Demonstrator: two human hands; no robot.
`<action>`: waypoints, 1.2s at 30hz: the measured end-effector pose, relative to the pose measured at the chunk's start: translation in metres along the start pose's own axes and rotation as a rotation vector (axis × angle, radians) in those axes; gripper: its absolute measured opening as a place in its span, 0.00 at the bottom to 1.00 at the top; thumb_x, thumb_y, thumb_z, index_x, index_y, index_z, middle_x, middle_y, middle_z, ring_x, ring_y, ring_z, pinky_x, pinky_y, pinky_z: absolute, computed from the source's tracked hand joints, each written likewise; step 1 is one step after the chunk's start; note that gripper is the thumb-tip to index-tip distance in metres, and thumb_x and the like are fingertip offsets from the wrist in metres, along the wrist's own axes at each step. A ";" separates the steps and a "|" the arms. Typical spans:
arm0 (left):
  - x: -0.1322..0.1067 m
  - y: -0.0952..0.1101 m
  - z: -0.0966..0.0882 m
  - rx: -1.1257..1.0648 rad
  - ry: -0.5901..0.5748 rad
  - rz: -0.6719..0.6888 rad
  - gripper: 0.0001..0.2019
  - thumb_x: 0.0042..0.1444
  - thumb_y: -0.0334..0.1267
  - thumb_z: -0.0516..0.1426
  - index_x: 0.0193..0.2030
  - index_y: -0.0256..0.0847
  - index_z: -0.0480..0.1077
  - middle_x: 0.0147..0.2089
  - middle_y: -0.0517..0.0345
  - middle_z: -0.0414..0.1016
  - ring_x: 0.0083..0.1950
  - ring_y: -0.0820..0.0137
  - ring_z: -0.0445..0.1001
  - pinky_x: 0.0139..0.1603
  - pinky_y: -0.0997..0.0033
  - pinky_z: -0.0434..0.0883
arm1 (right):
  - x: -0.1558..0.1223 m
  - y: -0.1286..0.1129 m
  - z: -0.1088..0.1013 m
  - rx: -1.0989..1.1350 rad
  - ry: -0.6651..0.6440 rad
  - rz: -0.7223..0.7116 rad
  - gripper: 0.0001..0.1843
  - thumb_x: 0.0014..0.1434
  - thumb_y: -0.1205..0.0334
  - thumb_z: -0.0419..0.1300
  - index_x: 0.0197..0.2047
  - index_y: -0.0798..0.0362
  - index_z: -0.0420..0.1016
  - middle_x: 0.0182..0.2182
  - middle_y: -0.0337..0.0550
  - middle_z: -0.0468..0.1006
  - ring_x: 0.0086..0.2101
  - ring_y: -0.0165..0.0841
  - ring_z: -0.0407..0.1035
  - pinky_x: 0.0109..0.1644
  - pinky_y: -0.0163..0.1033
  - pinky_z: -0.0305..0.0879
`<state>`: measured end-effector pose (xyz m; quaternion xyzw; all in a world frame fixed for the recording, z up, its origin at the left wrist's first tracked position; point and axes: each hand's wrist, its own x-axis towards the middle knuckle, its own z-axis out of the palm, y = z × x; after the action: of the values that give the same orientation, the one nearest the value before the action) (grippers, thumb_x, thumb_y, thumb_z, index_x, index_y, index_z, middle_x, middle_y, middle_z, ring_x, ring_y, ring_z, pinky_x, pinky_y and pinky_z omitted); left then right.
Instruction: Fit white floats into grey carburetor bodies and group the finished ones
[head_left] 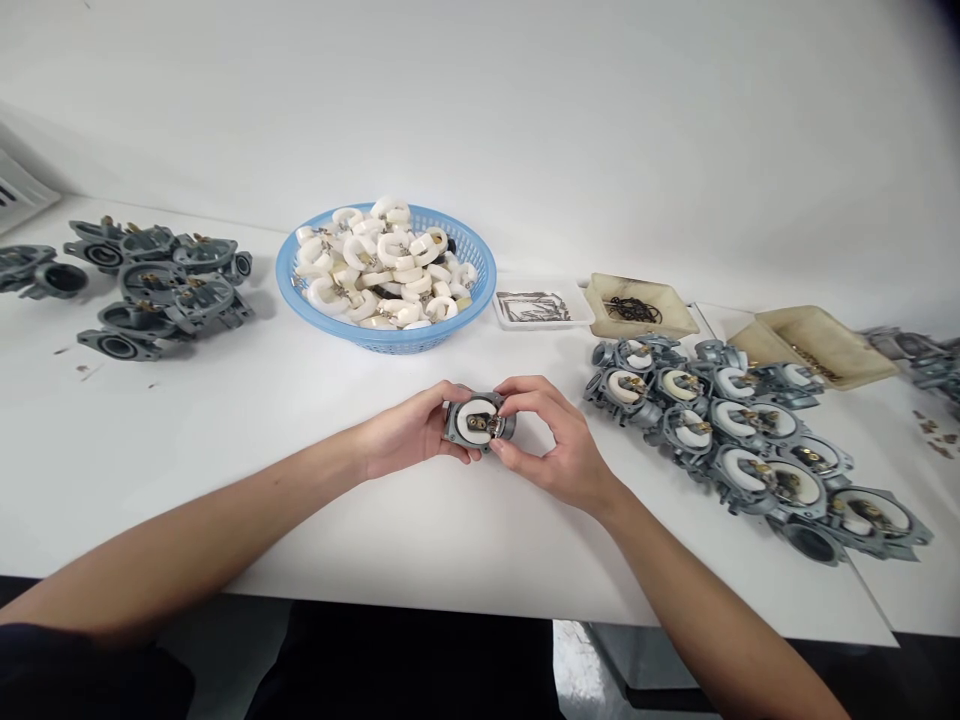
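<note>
Over the middle of the white table, my left hand (416,432) grips a grey metal carburetor body (452,428) from its left side, thumb on top and fingers beneath. A white ring-shaped float (469,424) sits in the body's round opening, which faces up, with a brass part at its centre. My right hand (551,437) is closed at the right side, thumb and fingertips pinching about the float's metal hinge. Whether a small pin is between those fingertips is too small to tell.
A blue basket (386,340) heaped with white floats stands behind my hands. Carburetor bodies (150,280) lie at left; several with floats (739,420) crowd the right. Behind those are a white tray of thin pins (544,322), a bin of black rings (679,310) and another bin (855,350).
</note>
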<state>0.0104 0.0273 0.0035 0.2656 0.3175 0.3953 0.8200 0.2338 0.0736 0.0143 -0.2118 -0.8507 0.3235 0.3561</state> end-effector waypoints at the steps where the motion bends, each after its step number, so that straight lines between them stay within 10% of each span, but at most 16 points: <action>1: 0.000 0.000 0.000 0.002 0.000 0.002 0.15 0.66 0.44 0.56 0.48 0.36 0.76 0.45 0.48 0.79 0.41 0.64 0.77 0.45 0.64 0.74 | 0.000 0.000 0.000 0.000 -0.001 0.000 0.15 0.59 0.68 0.67 0.48 0.46 0.73 0.52 0.47 0.74 0.51 0.40 0.72 0.57 0.48 0.70; 36: 0.000 0.000 0.000 0.017 -0.001 -0.001 0.15 0.65 0.45 0.56 0.47 0.35 0.76 0.45 0.47 0.79 0.41 0.63 0.77 0.46 0.63 0.74 | 0.001 0.000 0.001 0.000 -0.005 0.010 0.14 0.59 0.66 0.67 0.47 0.47 0.73 0.51 0.47 0.74 0.51 0.40 0.72 0.56 0.49 0.71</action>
<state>0.0102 0.0269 0.0036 0.2726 0.3204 0.3922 0.8181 0.2331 0.0740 0.0139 -0.2151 -0.8506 0.3259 0.3523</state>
